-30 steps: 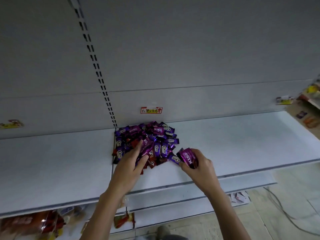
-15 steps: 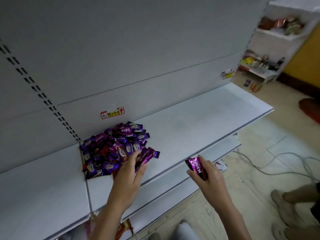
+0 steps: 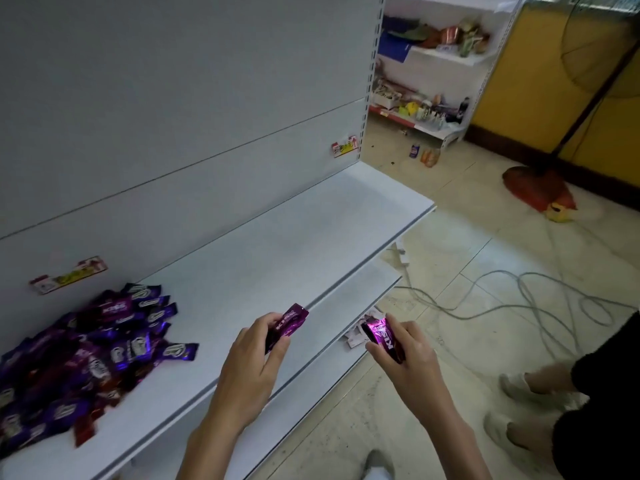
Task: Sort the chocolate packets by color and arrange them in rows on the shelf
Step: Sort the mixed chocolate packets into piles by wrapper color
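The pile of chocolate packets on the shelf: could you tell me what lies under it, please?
The pile of packets rests on the white shelf; red packets peek out beneath purple ones. The bottom layers are covered.

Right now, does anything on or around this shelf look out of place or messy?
Yes. The chocolate packets lie in a jumbled heap at the shelf's left end, not in rows. Loose cables sprawl across the floor, and some items lie on the floor by the far shelving.
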Action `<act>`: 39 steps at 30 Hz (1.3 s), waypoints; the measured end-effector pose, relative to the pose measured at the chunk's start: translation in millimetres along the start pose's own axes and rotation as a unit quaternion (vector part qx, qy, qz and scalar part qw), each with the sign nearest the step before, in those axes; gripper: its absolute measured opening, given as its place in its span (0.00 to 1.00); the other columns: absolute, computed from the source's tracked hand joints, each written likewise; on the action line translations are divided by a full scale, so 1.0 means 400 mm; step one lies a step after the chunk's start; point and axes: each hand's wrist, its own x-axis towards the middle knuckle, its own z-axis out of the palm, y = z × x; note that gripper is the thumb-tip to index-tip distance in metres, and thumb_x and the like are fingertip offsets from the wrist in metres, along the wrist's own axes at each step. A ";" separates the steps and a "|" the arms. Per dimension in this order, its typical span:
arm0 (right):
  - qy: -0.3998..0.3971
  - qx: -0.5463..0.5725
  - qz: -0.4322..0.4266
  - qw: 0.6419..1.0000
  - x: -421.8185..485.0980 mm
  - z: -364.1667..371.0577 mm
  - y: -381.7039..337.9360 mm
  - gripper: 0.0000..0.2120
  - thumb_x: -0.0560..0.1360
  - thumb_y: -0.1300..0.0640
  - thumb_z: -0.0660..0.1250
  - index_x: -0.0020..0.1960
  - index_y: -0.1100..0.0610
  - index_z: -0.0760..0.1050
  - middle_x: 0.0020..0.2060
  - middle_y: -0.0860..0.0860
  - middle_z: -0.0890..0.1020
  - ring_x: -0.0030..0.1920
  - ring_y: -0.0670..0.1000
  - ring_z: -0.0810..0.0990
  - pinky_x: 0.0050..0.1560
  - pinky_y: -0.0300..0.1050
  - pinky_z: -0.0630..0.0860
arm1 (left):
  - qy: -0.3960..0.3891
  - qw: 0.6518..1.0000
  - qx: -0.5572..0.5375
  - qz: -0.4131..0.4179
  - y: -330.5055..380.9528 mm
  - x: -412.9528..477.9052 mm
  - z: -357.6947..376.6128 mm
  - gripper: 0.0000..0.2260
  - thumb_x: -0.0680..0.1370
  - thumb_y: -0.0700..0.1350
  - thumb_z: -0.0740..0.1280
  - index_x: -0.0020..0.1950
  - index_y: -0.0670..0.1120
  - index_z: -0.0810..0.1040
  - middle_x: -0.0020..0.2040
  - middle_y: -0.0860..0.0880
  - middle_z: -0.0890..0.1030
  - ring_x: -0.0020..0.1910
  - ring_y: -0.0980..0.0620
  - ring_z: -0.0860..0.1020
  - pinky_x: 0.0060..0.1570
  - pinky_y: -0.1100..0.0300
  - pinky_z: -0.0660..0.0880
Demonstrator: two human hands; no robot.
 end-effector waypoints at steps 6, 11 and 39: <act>-0.043 0.028 0.033 0.998 0.103 -0.157 0.104 0.38 0.73 0.48 0.66 0.75 0.49 0.49 0.53 0.44 0.70 0.49 0.42 0.71 0.48 0.30 0.67 | 0.011 1.000 -0.019 -0.015 0.117 0.083 0.159 0.15 0.73 0.59 0.52 0.59 0.60 0.65 0.49 0.66 0.71 0.51 0.63 0.69 0.42 0.72 0.65; -0.035 0.072 0.033 0.996 0.174 -0.233 0.167 0.26 0.68 0.56 0.74 0.59 0.45 0.64 0.43 0.44 0.76 0.38 0.41 0.77 0.38 0.32 0.74 | 0.004 0.999 -0.029 -0.031 0.176 0.133 0.256 0.14 0.74 0.59 0.53 0.58 0.62 0.64 0.52 0.60 0.73 0.54 0.59 0.70 0.45 0.70 0.66; -0.128 0.027 -0.107 0.986 0.949 -0.238 0.224 0.14 0.68 0.53 0.73 0.50 0.51 0.73 0.43 0.44 0.77 0.40 0.43 0.75 0.38 0.31 0.70 | 0.134 0.982 0.028 -0.133 0.222 0.718 0.405 0.08 0.74 0.50 0.68 0.48 0.57 0.69 0.46 0.57 0.75 0.46 0.61 0.73 0.39 0.70 0.66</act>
